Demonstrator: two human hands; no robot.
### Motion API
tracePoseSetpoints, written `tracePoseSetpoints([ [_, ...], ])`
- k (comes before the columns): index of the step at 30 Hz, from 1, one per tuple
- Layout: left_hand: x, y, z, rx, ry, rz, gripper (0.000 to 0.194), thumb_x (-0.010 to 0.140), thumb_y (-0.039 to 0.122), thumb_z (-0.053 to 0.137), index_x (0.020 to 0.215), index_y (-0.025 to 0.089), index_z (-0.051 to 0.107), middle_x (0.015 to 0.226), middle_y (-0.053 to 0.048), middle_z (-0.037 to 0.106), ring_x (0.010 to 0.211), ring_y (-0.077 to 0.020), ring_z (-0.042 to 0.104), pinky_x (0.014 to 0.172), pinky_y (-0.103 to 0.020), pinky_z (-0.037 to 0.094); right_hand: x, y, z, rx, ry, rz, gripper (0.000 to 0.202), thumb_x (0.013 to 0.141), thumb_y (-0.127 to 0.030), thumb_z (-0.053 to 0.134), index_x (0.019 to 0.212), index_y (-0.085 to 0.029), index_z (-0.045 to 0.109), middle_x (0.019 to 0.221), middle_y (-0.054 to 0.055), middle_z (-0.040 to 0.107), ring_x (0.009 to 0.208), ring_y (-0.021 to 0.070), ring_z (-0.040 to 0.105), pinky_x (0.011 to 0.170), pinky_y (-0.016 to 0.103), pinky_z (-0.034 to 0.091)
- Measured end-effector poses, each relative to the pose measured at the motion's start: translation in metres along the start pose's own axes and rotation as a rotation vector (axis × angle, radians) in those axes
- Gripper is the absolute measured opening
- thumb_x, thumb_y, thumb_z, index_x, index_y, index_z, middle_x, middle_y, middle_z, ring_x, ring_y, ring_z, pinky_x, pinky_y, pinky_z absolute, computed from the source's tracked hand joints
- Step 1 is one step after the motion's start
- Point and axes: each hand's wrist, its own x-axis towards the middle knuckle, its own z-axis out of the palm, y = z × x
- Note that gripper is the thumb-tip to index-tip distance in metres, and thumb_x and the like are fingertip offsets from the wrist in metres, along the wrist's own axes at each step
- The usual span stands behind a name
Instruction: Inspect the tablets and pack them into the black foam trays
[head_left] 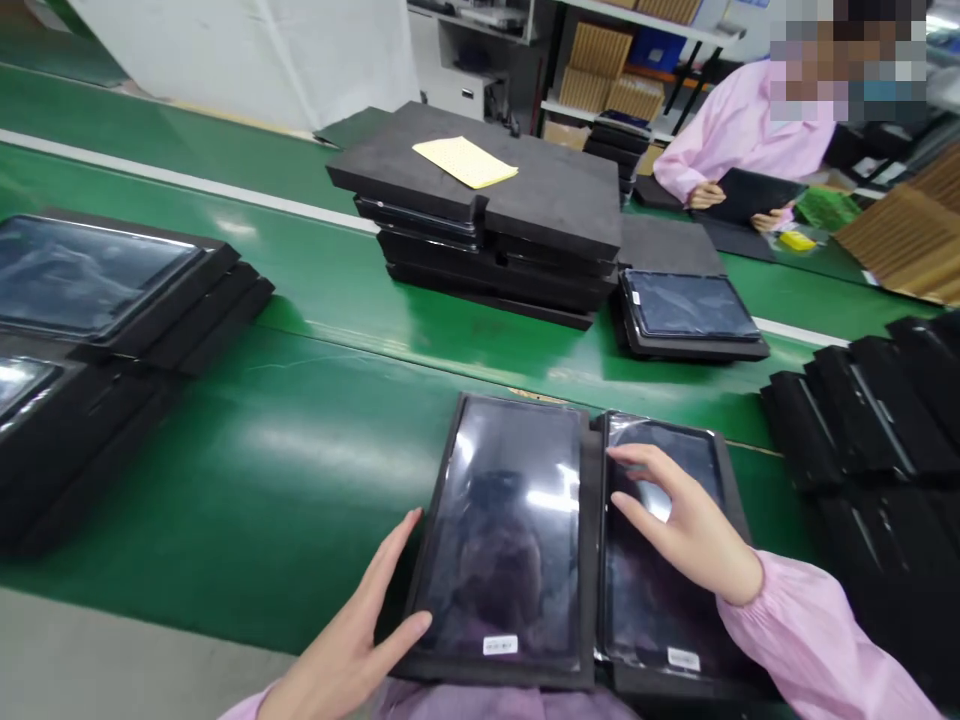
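Two dark tablets in clear film lie side by side in a black foam tray (591, 600) at the front of the green bench. My left hand (367, 610) is at the tray's left edge, beside the left tablet (510, 520), thumb and fingers spread, the thumb near the lower left corner. Over the right tablet (637, 600) hovers my right hand (679, 520), its thumb and fingers apart and curved, fingertips near the tablet's left edge; nothing shows between them. Each tablet carries a small white label near its bottom edge.
Behind stands a stack of black foam trays (525, 200) with a yellow paper (466, 162) on top. Another tablet (688, 305) lies on foam to its right. More trays are stacked at left (217, 310) and right (862, 400). A person (750, 140) opposite holds a dark panel.
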Motion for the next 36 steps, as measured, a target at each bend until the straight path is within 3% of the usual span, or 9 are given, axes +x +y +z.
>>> tracePoseSetpoints([
  [3, 0.006, 0.009, -0.008, 0.186, 0.056, 0.112, 0.075, 0.098, 0.032, 0.045, 0.163, 0.037, 0.009, 0.169, -0.007, 0.031, 0.145, -0.0337, 0.047, 0.107, -0.045, 0.055, -0.025, -0.004, -0.016, -0.148, 0.011, -0.065, 0.023, 0.096, -0.028, 0.059, 0.117, -0.029, 0.068, 0.115, 0.007, 0.074, 0.111, 0.0263, 0.071, 0.099, 0.044, 0.059],
  [6, 0.02, 0.031, -0.006, 0.344, 0.168, 0.229, 0.077, 0.093, 0.028, 0.051, 0.162, 0.04, 0.019, 0.172, -0.005, 0.021, 0.147, -0.0398, 0.042, 0.111, -0.054, 0.048, -0.052, 0.01, -0.033, -0.264, 0.123, -0.003, 0.025, 0.097, -0.03, 0.057, 0.119, -0.028, 0.069, 0.119, 0.009, 0.074, 0.115, 0.0287, 0.069, 0.102, 0.048, 0.058],
  [8, 0.032, 0.055, 0.003, 0.38, 0.237, 0.325, 0.075, 0.092, 0.023, 0.049, 0.161, 0.037, 0.024, 0.169, -0.007, 0.029, 0.145, -0.0381, 0.044, 0.116, -0.055, 0.04, -0.073, 0.028, -0.039, -0.335, 0.177, 0.071, 0.03, 0.098, -0.034, 0.055, 0.124, -0.027, 0.068, 0.124, 0.011, 0.072, 0.119, 0.0303, 0.067, 0.104, 0.051, 0.056],
  [12, 0.053, 0.105, 0.031, 0.381, 0.127, 0.632, 0.063, 0.094, 0.018, 0.044, 0.157, 0.023, 0.039, 0.152, -0.014, 0.054, 0.136, -0.0283, 0.055, 0.117, -0.045, 0.036, -0.113, 0.059, -0.034, -0.407, 0.276, 0.211, 0.044, 0.098, -0.041, 0.052, 0.137, -0.023, 0.062, 0.133, 0.015, 0.067, 0.126, 0.032, 0.063, 0.108, 0.054, 0.053],
  [16, 0.065, 0.131, 0.053, 0.412, 0.035, 0.73, 0.059, 0.098, 0.04, 0.047, 0.154, 0.023, 0.043, 0.152, -0.015, 0.055, 0.135, -0.0306, 0.056, 0.117, -0.049, 0.034, -0.138, 0.072, -0.017, -0.356, 0.361, 0.287, 0.049, 0.098, -0.042, 0.052, 0.142, -0.022, 0.059, 0.145, 0.015, 0.061, 0.134, 0.0322, 0.057, 0.112, 0.054, 0.05],
  [22, 0.074, 0.132, 0.066, 0.431, 0.024, 0.777, 0.087, 0.094, 0.059, 0.05, 0.162, 0.011, 0.021, 0.153, -0.022, 0.052, 0.138, -0.0351, 0.054, 0.115, -0.052, 0.036, -0.143, 0.077, -0.002, -0.189, 0.455, 0.264, 0.041, 0.097, -0.039, 0.057, 0.135, -0.028, 0.067, 0.148, 0.011, 0.06, 0.139, 0.032, 0.053, 0.115, 0.055, 0.045],
  [27, 0.075, 0.128, 0.061, 0.395, 0.043, 0.884, 0.066, 0.097, 0.047, 0.052, 0.152, 0.013, 0.045, 0.146, -0.019, 0.06, 0.139, -0.0302, 0.055, 0.118, -0.046, 0.037, -0.144, 0.08, -0.007, -0.02, 0.433, 0.253, 0.04, 0.092, -0.035, 0.063, 0.132, -0.029, 0.069, 0.149, 0.01, 0.059, 0.142, 0.0315, 0.051, 0.117, 0.055, 0.042],
  [31, 0.071, 0.133, 0.056, 0.346, 0.0, 0.93, 0.049, 0.097, 0.041, 0.055, 0.141, 0.02, 0.057, 0.139, -0.01, 0.068, 0.133, -0.0236, 0.061, 0.119, -0.04, 0.039, -0.144, 0.081, -0.011, 0.088, 0.48, 0.285, 0.038, 0.089, -0.031, 0.064, 0.126, -0.027, 0.071, 0.144, 0.012, 0.064, 0.137, 0.0303, 0.057, 0.116, 0.054, 0.044],
  [36, 0.077, 0.125, 0.049, 0.335, -0.029, 0.854, 0.061, 0.094, 0.05, 0.059, 0.146, 0.02, 0.051, 0.134, -0.008, 0.072, 0.127, -0.0254, 0.065, 0.112, -0.041, 0.047, -0.138, 0.069, 0.007, 0.066, 0.585, 0.329, 0.034, 0.088, -0.03, 0.063, 0.121, -0.024, 0.071, 0.139, 0.015, 0.066, 0.133, 0.032, 0.06, 0.112, 0.058, 0.047],
])
